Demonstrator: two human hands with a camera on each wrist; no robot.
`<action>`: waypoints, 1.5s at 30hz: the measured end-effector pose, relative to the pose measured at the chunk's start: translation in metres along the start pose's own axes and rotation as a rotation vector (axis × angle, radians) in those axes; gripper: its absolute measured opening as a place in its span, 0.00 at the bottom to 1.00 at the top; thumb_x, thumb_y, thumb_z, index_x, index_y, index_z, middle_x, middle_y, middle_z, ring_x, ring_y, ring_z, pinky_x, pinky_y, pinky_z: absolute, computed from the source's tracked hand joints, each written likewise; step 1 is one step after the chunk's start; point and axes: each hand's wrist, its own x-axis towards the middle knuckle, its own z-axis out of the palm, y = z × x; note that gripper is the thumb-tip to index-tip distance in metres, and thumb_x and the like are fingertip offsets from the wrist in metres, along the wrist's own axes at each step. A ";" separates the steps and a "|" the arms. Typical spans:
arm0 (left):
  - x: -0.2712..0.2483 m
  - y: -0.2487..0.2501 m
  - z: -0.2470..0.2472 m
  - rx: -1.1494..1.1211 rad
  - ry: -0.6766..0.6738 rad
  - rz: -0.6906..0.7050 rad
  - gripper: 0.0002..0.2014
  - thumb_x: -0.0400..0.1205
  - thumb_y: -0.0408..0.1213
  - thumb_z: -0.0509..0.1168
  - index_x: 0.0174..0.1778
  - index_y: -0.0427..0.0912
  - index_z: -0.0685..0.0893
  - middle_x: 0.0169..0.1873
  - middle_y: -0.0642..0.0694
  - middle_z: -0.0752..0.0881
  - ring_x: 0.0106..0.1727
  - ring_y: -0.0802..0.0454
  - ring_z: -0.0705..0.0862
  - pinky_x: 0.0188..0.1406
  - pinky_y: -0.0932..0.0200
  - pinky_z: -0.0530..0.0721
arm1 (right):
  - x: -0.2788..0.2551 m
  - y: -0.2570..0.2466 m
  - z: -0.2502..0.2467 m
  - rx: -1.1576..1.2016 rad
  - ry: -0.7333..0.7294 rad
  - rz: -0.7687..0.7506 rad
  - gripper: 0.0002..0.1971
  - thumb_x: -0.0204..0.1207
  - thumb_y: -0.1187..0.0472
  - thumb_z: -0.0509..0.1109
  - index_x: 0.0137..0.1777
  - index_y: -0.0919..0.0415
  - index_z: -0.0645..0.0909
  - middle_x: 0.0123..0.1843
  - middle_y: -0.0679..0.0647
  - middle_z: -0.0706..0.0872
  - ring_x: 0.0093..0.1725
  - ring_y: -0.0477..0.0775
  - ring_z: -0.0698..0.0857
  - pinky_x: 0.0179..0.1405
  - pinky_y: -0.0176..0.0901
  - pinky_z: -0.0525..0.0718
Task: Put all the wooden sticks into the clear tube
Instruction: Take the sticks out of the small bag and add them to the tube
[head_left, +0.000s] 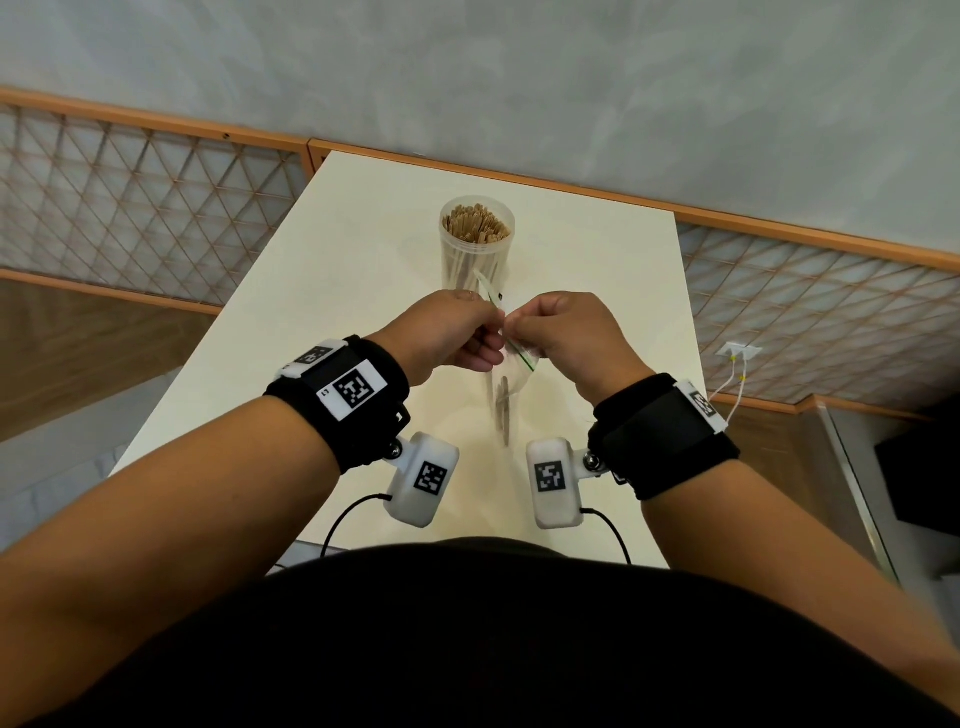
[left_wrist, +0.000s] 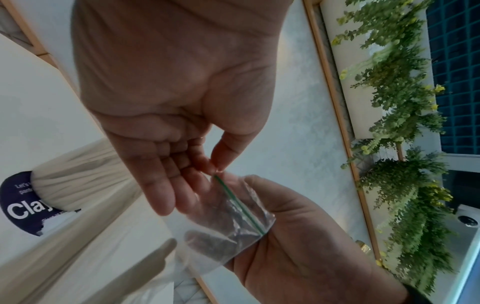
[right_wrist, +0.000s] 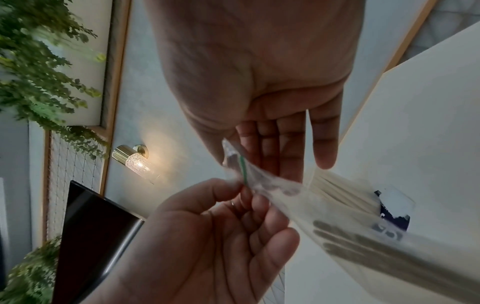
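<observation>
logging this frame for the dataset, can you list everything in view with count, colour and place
clear tube: one, clear plastic, upright at the far middle of the table, open top.
wooden sticks in tube: many, tan, standing packed in the tube.
zip bag: one, clear with a green seal line, held above the table between both hands.
sticks in bag: a few, tan, hanging in the bag's lower end.
table: one, cream.
wall lamp: one, brass and glass, lit.
wrist cameras: two, white.
wristbands: two, black.
left hand: pinches the bag's top.
right hand: pinches the bag's top opposite.
</observation>
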 end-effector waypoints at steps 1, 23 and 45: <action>-0.001 0.000 -0.001 -0.004 -0.006 -0.011 0.07 0.83 0.32 0.61 0.39 0.37 0.78 0.32 0.41 0.84 0.30 0.49 0.86 0.34 0.59 0.88 | 0.000 0.000 0.000 0.009 0.005 0.001 0.04 0.71 0.68 0.73 0.40 0.70 0.86 0.27 0.53 0.83 0.24 0.40 0.78 0.31 0.32 0.75; 0.001 0.003 -0.019 0.743 0.235 -0.034 0.11 0.78 0.37 0.56 0.30 0.40 0.72 0.38 0.39 0.87 0.33 0.47 0.76 0.30 0.57 0.68 | 0.031 0.016 -0.029 -0.752 0.156 0.045 0.10 0.72 0.61 0.65 0.43 0.69 0.80 0.45 0.62 0.85 0.47 0.63 0.82 0.42 0.50 0.80; 0.004 -0.005 -0.055 -0.157 -0.009 -0.033 0.11 0.86 0.41 0.57 0.44 0.42 0.81 0.48 0.40 0.90 0.51 0.42 0.88 0.50 0.47 0.85 | 0.072 -0.046 -0.013 -0.530 0.122 -0.197 0.12 0.75 0.66 0.59 0.48 0.59 0.85 0.50 0.57 0.89 0.49 0.62 0.88 0.50 0.54 0.86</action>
